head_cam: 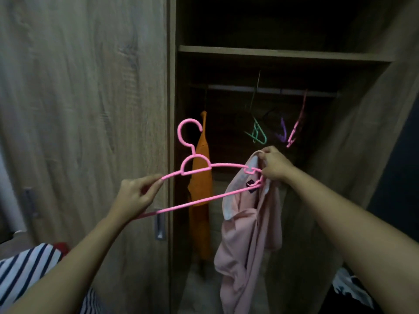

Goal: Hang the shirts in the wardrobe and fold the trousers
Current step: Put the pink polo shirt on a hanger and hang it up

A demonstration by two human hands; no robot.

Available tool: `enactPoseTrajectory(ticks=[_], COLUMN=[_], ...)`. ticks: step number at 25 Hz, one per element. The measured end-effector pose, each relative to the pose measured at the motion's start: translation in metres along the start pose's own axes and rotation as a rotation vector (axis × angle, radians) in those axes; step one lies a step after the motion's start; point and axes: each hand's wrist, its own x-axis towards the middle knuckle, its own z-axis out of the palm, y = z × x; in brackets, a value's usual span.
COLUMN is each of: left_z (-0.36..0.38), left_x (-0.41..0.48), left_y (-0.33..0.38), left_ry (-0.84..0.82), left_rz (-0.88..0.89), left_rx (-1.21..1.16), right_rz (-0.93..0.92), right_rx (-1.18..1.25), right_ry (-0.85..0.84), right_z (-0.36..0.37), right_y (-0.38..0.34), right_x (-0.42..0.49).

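Pink shirt (pixel 247 223) was held before open wardrobe (pixel 362 132), collar pinched by right hand (pixel 275 165) at right end of pink hanger (pixel 197 168). Hanger's left end was gripped by left hand (pixel 136 196). Orange shirt (pixel 200 189) was hung on rail (pixel 272 89) behind, green hanger (pixel 258 133) further right.

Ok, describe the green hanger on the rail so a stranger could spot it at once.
Look into the open wardrobe, below its shelf, at the rail running across. Right of the hanging orange shirt, several bare hangers dangle from it, and the green hanger is the coloured one nearest the shirt. Its neighbours are a purple hanger and a pink hanger; it alone is green.
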Motion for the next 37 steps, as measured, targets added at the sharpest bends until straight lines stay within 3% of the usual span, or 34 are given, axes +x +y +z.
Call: enactPoseTrajectory(ticks=[5,10,12,15,20,21,23,25,27,30,34,37], left_z=[0.051,0.049,0.039,0.025,0.043,0.056,0.072,0.075,0.075,0.073,0.083,0.082], left_x=[-0.025,-0.033,-0.030,-0.016,-0.064,-0.086,-0.107,-0.097,-0.081,-0.060,-0.056,-0.056], left_y=[0.028,0.044,0.049,0.060,0.084,0.084,0.079,0.072,0.052,0.030,0.057,0.069], left_ry=[-0.064,0.117,0.201,0.208,0.361,0.321,0.111,-0.182,-0.356,-0.256,-0.204,-0.162], left_rz=[0.031,-0.025,0.015,0.003,0.001,-0.034,-0.322,-0.634,-0.746,-0.827,-0.703,-0.706], left_rx=[0.030,-0.063,-0.090,-0.096,0.149,0.154,0.041,-0.383,-0.690,-0.615,-0.276,-0.402], right_rz=[-0.292,-0.455,-0.519,-0.532,-0.403,-0.402,-0.431,-0.466,-0.456,-0.407,-0.369,-0.324], right_rx=[-0.003,-0.090,-0.084,-0.167,-0.060,-0.004,0.121,0.203,0.208,0.234,0.369,0.349], right_ry=[-0.009,0.031,0.176,0.536,0.623,0.643,0.658,0.643,0.641,0.634,0.603,0.619], right_z=[-0.005,-0.026,-0.027,-0.028,-0.039,-0.043,-0.050,-0.054,-0.051,-0.033,-0.015,-0.013], right_y=[-0.059,-0.072,-0.066,-0.068,-0.068,-0.067,-0.066,-0.061,-0.049,-0.026,-0.017,-0.007], right_x=[-0.033,-0.059,-0.066,-0.064,-0.056,-0.058,-0.061,-0.064,-0.069,-0.081,-0.088,-0.093])
